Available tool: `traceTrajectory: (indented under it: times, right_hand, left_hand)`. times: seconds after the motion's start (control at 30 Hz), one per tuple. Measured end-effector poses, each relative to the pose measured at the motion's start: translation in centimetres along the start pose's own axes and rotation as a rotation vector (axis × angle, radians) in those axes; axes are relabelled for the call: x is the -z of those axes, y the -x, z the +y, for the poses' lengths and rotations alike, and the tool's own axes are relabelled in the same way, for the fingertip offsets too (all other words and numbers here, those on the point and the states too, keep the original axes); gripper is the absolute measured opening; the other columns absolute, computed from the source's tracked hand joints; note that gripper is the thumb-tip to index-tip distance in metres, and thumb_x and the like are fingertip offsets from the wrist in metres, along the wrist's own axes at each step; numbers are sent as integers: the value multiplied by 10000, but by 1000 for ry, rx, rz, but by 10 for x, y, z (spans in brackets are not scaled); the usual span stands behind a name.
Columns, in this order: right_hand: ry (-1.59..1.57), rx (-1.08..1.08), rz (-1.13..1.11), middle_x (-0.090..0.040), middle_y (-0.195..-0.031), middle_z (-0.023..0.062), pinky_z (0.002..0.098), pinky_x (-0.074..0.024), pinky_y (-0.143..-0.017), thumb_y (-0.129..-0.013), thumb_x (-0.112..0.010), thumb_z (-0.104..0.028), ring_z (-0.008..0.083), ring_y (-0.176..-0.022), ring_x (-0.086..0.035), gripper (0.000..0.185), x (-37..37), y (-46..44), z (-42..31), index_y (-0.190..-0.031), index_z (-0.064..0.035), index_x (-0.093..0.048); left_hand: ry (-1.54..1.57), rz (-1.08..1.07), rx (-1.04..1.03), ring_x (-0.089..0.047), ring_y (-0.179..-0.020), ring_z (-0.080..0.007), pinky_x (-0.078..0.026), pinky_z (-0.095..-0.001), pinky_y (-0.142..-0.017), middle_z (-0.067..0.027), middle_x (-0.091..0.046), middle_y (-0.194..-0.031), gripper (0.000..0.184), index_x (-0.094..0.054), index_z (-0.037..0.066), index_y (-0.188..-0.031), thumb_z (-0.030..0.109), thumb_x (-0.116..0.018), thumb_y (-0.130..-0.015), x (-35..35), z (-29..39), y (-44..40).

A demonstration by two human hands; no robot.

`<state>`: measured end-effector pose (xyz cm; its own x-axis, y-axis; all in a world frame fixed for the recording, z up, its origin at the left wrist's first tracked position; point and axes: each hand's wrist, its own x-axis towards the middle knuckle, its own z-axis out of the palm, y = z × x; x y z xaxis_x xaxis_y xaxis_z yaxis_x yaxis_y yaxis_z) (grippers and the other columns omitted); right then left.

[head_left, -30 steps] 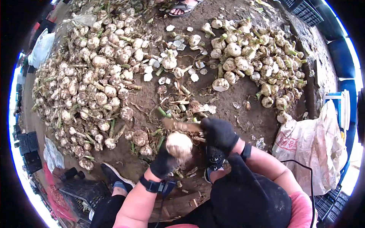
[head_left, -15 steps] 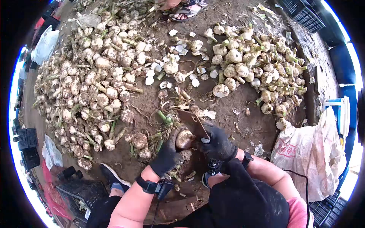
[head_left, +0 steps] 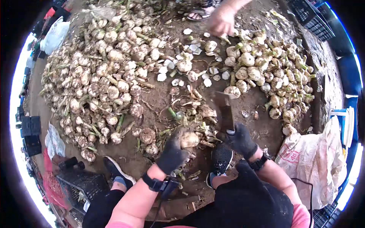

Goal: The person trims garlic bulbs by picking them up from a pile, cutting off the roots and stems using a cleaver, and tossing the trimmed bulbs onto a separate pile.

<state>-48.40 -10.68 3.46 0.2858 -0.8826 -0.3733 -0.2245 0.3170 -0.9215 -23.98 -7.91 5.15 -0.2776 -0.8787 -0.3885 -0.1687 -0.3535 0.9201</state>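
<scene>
Black gloves cover both hands. My left hand (head_left: 173, 152) is wrapped round a pale, round bulb (head_left: 189, 140) above the ground, between my feet. In my right hand (head_left: 242, 141) is the handle of a wide-bladed knife (head_left: 227, 114), its blade pointing away from me and apart from the bulb. Cut stalks, roots and peelings (head_left: 201, 110) lie on the soil just beyond the bulb. A large heap of bulbs with stalks and roots (head_left: 99, 76) spreads at the left, and a smaller heap of bulbs (head_left: 266, 72) lies at the right.
Another person's bare hand (head_left: 222, 21) reaches to the top of the right heap, near a sandalled foot (head_left: 196, 15). A white woven sack (head_left: 311, 155) stands at the right. Black crates (head_left: 81, 186) sit at the lower left. A wooden board (head_left: 178, 207) lies below me.
The knife has moved right, away from the bulb, and its blade has swung forward. The other person's hand has come to the right heap. The view has shifted slightly.
</scene>
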Motion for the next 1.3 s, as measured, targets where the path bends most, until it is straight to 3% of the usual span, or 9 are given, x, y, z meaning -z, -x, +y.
traceTrajectory:
  times: [0.2, 0.27, 0.37, 0.47, 0.6, 0.8, 1.0, 1.23, 1.3]
  right_hand:
    - [-127, -35, -122, -624, -947, -4, 284, -482, -749, -782, -690, -57, 114, -855, -571, 295, -17, 6, -44, -1066, -60, -609]
    - [-115, -39, 54, -634, -922, 28, 264, -473, -684, -814, -650, -81, 119, -817, -588, 261, 14, 1, -40, -1065, -41, -595]
    - [25, 132, 617, -629, -847, 41, 227, -440, -562, -891, -589, -161, 116, -708, -593, 210, 91, -12, -30, -1043, -17, -574]
    - [1024, 670, 934, -605, -830, -11, 223, -412, -561, -881, -594, -86, 77, -688, -533, 162, 142, -26, -41, -1037, -44, -585]
    - [-292, 29, 379, -577, -892, 3, 247, -447, -689, -825, -561, 7, 105, -775, -521, 242, 69, -25, -16, -1065, -23, -563]
    - [39, 314, -35, -585, -914, 27, 237, -473, -665, -857, -653, -183, 114, -766, -568, 293, -46, -24, -5, -1112, -64, -573]
    - [-316, -171, -58, -589, -828, -34, 245, -456, -668, -828, -706, -193, 66, -753, -517, 298, -44, -18, -38, -1046, -45, -564]
    - [-297, 38, -114, -608, -810, 23, 271, -471, -616, -857, -671, -198, 91, -717, -545, 234, -49, -14, -40, -1019, -48, -592]
    - [11, 83, -131, -622, -852, 76, 310, -477, -641, -829, -674, -195, 190, -731, -578, 263, -28, -16, -42, -1026, -50, -579]
  left_hand:
    - [307, -220, -99, -342, -1312, -236, -252, -345, -1091, -142, -354, -1423, 804, -146, 37, -1463, 59, -618, -812, -35, -9, 6]
    - [36, -259, 41, -381, -1294, -266, -277, -356, -1082, -165, -416, -1384, 669, -315, 29, -1402, 137, -627, -820, -1, 5, 11]
    - [-821, 398, -245, -513, -1110, -390, -403, -441, -961, -215, -551, -1179, 581, -454, 33, -1259, 283, -650, -773, 46, -35, 27]
    - [-1205, 475, -25, -433, -1195, -392, -324, -461, -1034, -238, -460, -1286, 716, -365, 70, -1359, 313, -664, -756, 82, -77, 40]
    - [-1380, 513, 188, -418, -1211, -398, -306, -469, -1049, -240, -437, -1313, 730, -368, 21, -1355, 279, -660, -737, 111, -114, 26]
    - [-597, 82, -287, -473, -1166, -384, -367, -428, -1014, -245, -482, -1257, 584, -463, -26, -1234, 77, -654, -692, 79, -60, -2]
    - [-21, 159, -213, -504, -1153, -249, -382, -372, -1012, -143, -519, -1227, 738, -324, -1, -1354, 7, -716, -730, 9, -1, -1]
    - [228, 128, -96, -566, -1042, -200, -473, -332, -886, -109, -557, -1156, 512, -454, 26, -1222, 14, -684, -764, -25, -38, -16]
    - [-242, 133, -213, -573, -1031, -193, -481, -334, -885, -94, -549, -1176, 516, -471, 36, -1203, -35, -688, -741, -18, -42, -14]
